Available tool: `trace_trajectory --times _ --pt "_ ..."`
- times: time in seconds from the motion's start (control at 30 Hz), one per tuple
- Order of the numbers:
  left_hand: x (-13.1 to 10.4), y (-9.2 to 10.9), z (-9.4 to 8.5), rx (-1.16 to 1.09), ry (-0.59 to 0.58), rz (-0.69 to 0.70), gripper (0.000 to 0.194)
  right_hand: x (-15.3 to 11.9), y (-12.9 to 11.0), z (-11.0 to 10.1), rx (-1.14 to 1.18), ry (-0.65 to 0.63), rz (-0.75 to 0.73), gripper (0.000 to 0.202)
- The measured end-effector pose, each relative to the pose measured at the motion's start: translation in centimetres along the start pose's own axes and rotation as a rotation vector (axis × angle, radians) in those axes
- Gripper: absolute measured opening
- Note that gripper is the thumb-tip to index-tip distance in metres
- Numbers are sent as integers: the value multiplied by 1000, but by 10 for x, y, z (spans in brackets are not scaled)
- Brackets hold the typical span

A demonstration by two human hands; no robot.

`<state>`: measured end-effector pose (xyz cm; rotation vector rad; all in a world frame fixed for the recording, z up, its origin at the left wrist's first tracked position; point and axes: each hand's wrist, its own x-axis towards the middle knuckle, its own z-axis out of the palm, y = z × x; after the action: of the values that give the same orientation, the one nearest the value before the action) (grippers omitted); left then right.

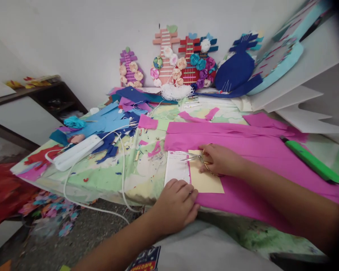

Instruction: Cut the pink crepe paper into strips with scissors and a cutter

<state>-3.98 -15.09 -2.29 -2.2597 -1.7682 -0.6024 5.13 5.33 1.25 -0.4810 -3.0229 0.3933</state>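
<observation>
Head: gold-handled, silver-bladed scissors (200, 157)

Scissors (190, 158) are held in the right hand (214, 160), the blades extended over white card (176, 169) beside cream paper (207, 183); the left hand (176, 203) is rested at their lower edges. Magenta paper (228, 136) is spread across the counter (101, 184). Flower-trimmed guitar shapes (190, 62) are stood along the wall (81, 49) behind.

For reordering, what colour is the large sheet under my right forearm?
The sheet is magenta-pink, clearest in head view.
</observation>
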Motion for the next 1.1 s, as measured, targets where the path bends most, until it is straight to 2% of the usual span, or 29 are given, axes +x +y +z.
trace_trajectory --times 0.1,0.2,0.37,0.47,0.63,0.7,0.8,0.87,0.97,1.1 --pt "-2 -3 -3 -14 -12 75 19 0 -2 0 -16 14 -51 33" --pt "-3 -7 -8 -132 -62 151 20 -1 -3 2 -28 15 -75 25" --pt "-1 -13 -15 -256 -155 188 22 -5 -3 6 -62 63 -56 16" --pt "-1 -12 -19 -281 -175 205 24 -6 -5 5 -55 42 -33 16" --pt "2 -12 -24 -363 -180 295 23 -7 -8 1 -88 -6 -85 11" --pt "6 -13 -22 -252 -106 176 22 -8 -7 1 -93 -5 -70 11" --pt "15 -17 -19 -45 43 -162 37 -9 -5 3 -64 23 -25 19" --pt "21 -21 -18 10 88 -295 40 -10 -5 5 -51 39 -20 24" --pt "29 -25 -21 26 67 -373 38 -11 -4 7 -62 57 12 30" --pt "33 -29 -23 7 -18 -416 30 -12 -5 9 -69 75 18 35"
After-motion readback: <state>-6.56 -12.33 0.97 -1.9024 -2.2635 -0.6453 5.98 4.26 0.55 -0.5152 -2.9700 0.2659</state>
